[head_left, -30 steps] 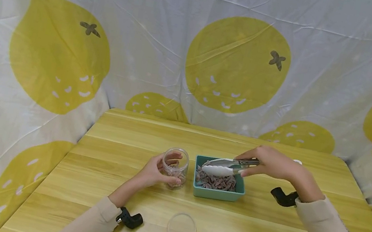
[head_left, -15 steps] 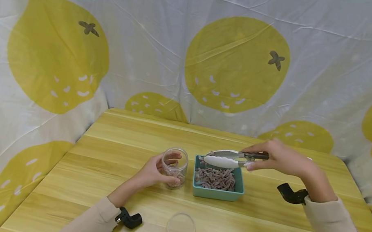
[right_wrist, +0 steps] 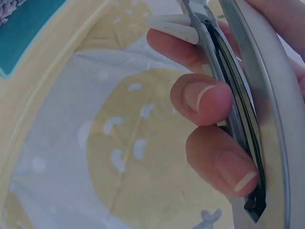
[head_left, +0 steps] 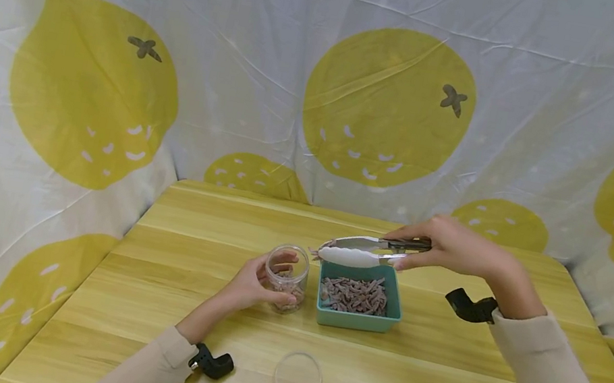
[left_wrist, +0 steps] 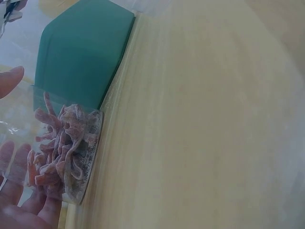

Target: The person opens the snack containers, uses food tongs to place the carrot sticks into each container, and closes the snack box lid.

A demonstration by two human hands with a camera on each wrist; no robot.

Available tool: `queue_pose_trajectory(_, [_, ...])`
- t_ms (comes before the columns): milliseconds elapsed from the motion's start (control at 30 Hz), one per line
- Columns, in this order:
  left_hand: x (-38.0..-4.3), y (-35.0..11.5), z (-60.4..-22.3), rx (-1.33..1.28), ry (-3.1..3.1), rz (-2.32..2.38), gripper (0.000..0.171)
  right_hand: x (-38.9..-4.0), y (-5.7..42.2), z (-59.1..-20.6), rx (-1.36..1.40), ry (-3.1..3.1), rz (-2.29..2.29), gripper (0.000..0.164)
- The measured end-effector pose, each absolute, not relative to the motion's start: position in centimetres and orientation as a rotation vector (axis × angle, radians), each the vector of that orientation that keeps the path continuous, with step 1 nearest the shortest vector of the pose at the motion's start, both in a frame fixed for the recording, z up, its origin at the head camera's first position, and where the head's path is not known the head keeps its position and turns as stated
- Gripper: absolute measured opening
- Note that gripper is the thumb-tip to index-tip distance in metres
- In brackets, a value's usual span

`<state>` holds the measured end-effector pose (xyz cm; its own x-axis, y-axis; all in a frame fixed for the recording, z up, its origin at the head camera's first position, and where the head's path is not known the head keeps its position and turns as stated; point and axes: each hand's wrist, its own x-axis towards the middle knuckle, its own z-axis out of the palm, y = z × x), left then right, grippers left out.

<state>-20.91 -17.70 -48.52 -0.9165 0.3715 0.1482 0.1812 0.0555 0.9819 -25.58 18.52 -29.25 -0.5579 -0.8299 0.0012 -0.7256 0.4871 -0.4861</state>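
Observation:
My left hand (head_left: 249,287) grips a clear jar (head_left: 287,278) standing on the table, its fingers and thumb around the sides. Shrivelled brownish-pink dried strips (left_wrist: 59,148) lie in the bottom of the jar. My right hand (head_left: 454,248) holds metal tongs (right_wrist: 238,95) with white scalloped tips (head_left: 351,257). A few strips stick out from the tongs' tips, which hang over the back left corner of a teal rectangular box (head_left: 356,321), close to the jar's mouth. Many more strips (head_left: 356,295) fill the lower part of this box.
A round clear lid (head_left: 298,378) lies on the wooden table (head_left: 216,216) in front of the jar and box. Behind and at the sides hangs a pale curtain (head_left: 254,72) printed with big yellow lemons.
The right hand has lifted the tongs out of the box with strips in their tips and moved them left toward the jar. My left hand and the jar have stayed put.

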Motion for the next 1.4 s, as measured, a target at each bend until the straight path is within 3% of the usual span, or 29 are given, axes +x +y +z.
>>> queue_pose_trajectory(1400, [-20.7, -17.6, -48.3, 0.524, 2.215, 1.963, 0.083, -26.6, 11.9, -31.3, -1.456, 2.448, -0.568, 0.050])
